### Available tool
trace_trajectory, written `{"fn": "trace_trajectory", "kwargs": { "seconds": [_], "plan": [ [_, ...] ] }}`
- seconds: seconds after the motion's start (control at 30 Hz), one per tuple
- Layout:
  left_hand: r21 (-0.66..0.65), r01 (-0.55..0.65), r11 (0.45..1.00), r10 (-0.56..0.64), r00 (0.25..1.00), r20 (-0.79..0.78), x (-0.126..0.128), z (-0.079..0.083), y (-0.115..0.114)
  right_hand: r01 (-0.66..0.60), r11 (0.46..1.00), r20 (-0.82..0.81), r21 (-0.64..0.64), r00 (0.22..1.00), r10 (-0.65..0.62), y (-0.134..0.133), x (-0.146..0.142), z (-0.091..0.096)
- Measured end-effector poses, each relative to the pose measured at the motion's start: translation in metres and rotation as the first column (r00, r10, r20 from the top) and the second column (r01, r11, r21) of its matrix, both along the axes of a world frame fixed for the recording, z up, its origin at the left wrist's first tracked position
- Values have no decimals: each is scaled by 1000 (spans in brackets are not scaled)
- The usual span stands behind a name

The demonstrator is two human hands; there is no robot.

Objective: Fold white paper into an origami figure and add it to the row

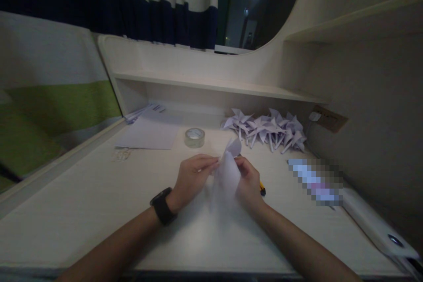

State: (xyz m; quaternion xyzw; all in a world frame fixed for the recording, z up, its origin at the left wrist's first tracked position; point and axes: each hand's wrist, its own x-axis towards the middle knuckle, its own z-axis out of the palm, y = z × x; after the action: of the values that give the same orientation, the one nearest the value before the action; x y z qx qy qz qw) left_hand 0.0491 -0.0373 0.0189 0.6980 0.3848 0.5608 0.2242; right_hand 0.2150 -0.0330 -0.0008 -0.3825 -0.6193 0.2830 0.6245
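Both my hands hold a white sheet of paper (pixel 227 172) up over the middle of the desk (pixel 82 198). My left hand (pixel 191 178), with a black watch on its wrist, pinches the paper's left edge. My right hand (pixel 247 180) grips the right side, fingers closed on it. The top corner of the paper curls over. A yellow and black pen (pixel 262 188) lies on the desk just behind my right hand.
A roll of clear tape (pixel 194 137) and a stack of white sheets (pixel 148 134) lie further back. A heap of folded paper pinwheels (pixel 267 130) sits at the back right. A white elongated device (pixel 373 222) lies along the right edge. A shelf (pixel 214 83) spans the back.
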Motion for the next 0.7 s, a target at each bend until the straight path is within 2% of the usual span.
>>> {"fn": "trace_trajectory", "kwargs": {
  "seconds": [0.1,0.2,0.27,0.33,0.4,0.47,0.53,0.63,0.7],
  "plan": [
    [96,-19,995,22,999,-36,-2,2,-1,-77,986,-100,-147,993,62,-3,-2,3],
    [110,-5,994,8,1000,-28,-3,7,-2,-93,985,-92,-146,993,80,-4,-1,6],
    [15,21,1000,-21,1000,-2,-4,12,-2,-58,996,-46,-60,997,56,-4,1,7],
    [-154,77,985,-73,997,33,-5,18,-2,-1,993,75,119,997,-8,-2,5,8],
    [-301,152,942,-136,988,75,-7,23,-2,15,942,204,335,975,-88,-1,9,8],
    [-361,203,910,-182,979,93,-8,25,-1,-2,895,257,446,958,-126,-1,11,9],
    [-330,199,923,-184,980,78,-9,25,0,3,923,227,386,969,-99,-1,10,10],
    [-138,129,982,-129,992,13,-9,20,0,-21,998,30,67,999,20,-3,5,10],
    [52,87,995,-84,994,-64,-9,16,0,-114,984,-130,-139,987,96,-3,2,7]
  ]
}}
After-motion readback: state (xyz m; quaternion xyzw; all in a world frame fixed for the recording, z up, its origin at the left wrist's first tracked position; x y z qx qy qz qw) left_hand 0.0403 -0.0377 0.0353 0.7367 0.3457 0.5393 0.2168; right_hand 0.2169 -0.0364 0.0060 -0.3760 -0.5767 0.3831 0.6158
